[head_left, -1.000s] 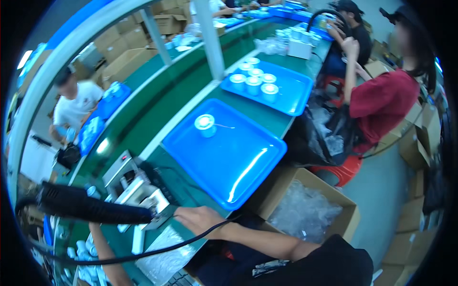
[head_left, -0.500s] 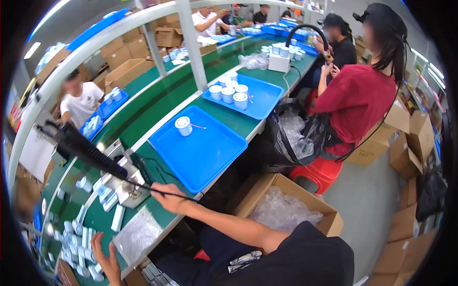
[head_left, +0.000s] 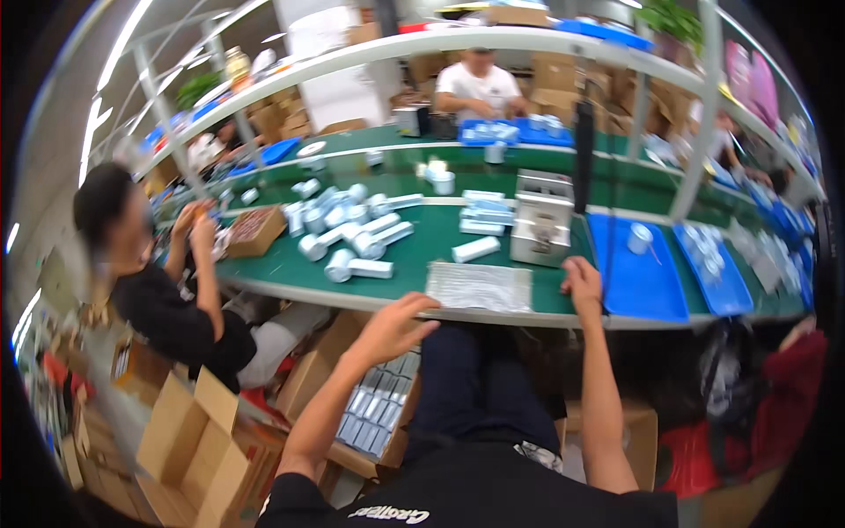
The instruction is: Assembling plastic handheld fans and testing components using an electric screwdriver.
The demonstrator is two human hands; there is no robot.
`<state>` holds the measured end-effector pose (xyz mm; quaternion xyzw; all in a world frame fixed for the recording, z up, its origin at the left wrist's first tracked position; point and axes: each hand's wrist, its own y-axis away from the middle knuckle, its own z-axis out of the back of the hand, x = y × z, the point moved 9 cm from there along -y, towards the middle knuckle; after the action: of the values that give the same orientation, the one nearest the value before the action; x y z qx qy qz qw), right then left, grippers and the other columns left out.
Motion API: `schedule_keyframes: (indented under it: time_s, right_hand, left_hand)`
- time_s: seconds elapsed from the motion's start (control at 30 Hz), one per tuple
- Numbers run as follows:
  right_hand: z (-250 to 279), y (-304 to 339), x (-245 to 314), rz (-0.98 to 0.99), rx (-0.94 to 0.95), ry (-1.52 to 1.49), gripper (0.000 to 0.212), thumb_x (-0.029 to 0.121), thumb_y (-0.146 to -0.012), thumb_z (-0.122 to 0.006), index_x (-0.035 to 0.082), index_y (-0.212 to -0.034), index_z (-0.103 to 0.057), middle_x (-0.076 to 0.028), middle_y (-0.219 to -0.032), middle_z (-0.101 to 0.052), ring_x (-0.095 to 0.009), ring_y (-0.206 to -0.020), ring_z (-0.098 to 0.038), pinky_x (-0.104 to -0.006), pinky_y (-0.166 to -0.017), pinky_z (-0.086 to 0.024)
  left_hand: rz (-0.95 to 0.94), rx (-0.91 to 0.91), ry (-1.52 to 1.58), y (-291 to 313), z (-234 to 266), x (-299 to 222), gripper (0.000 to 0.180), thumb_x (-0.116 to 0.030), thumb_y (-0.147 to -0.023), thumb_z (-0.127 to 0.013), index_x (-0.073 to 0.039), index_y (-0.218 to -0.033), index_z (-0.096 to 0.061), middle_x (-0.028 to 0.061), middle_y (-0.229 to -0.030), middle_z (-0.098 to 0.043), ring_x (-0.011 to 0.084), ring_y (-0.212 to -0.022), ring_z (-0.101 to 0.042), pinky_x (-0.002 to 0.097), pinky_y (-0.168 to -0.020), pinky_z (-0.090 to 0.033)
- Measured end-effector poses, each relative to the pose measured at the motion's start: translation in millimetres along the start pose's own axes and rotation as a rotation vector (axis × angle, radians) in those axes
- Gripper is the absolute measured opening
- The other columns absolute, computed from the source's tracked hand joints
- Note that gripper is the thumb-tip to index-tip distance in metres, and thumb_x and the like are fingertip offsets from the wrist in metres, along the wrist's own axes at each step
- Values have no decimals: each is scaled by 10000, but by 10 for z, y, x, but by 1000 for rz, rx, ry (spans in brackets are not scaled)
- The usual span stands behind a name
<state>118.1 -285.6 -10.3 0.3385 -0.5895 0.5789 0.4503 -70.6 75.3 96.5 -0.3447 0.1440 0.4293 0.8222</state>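
Note:
My left hand (head_left: 398, 330) is over the table's front edge, fingers stretched out and apart, holding nothing. It is close to a sheet of clear bubble wrap (head_left: 480, 287) lying flat. My right hand (head_left: 583, 286) is at the front edge beside a metal box-shaped fixture (head_left: 540, 220), its fingers curled in and nothing visible in them. A pale blue rectangular tube (head_left: 476, 250) lies behind the wrap, and several like it are stacked (head_left: 487, 211) left of the fixture. Farther left is a loose pile of pale blue parts with round heads (head_left: 339, 216).
A blue tray (head_left: 629, 295) at right holds one white round part with a thin wire; another blue tray (head_left: 735, 295) follows. A dark hanging tool (head_left: 583, 154) is behind the fixture. Below are an open carton of tubes (head_left: 378, 409) and empty cartons. Co-workers sit left and across.
The view has swung left to face the table squarely. My left hand has come near the bubble wrap; my right hand stays near the fixture, its fingers more curled.

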Motion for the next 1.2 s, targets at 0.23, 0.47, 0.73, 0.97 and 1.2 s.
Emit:
schedule_keyframes:
  time_s: [0.23,0.47,0.73,0.97,1.2]
  right_hand:
    - [-40,-146,-193,-26,69,67,232,272,-1037,-632,49,-1033,-695,7,-653,-532,-86,-553,-513,-259,-501,-382]
    - [245,37,-209,24,102,206,255,206,-1097,-535,-11,-1098,-669,5,-810,-553,-50,-641,-438,-219,-579,-350]
    - [-163,143,228,-139,-36,317,228,178,-1058,-584,-29,-1033,-676,-23,-719,-561,-94,-619,-516,-251,-577,-408]
    - [26,265,209,-253,-89,104,194,108,-1017,-600,-66,-984,-681,-54,-737,-605,-108,-606,-564,-246,-558,-438]
    - [62,278,217,-280,-121,8,182,90,-1022,-602,-72,-982,-673,-55,-762,-618,-116,-619,-580,-256,-574,-461]
  left_hand:
    - [-43,-53,195,-75,-239,277,230,-141,-963,-697,-71,-1181,-674,119,-1157,-681,331,-1096,-671,398,-930,-539]
    - [-54,-216,399,-741,-553,525,158,-131,-953,-682,-50,-1088,-675,112,-1069,-666,338,-1005,-672,414,-866,-541]
    - [281,-123,562,-1027,-649,1254,200,-72,-935,-711,-1,-1122,-714,144,-1071,-708,280,-916,-713,361,-801,-570]
    - [394,61,516,-1138,-865,1157,186,-47,-907,-734,-19,-1089,-758,106,-980,-732,179,-829,-689,283,-717,-542]
    - [431,85,521,-1136,-874,1172,171,-41,-921,-712,-12,-1085,-750,121,-1027,-746,211,-905,-714,317,-816,-558]
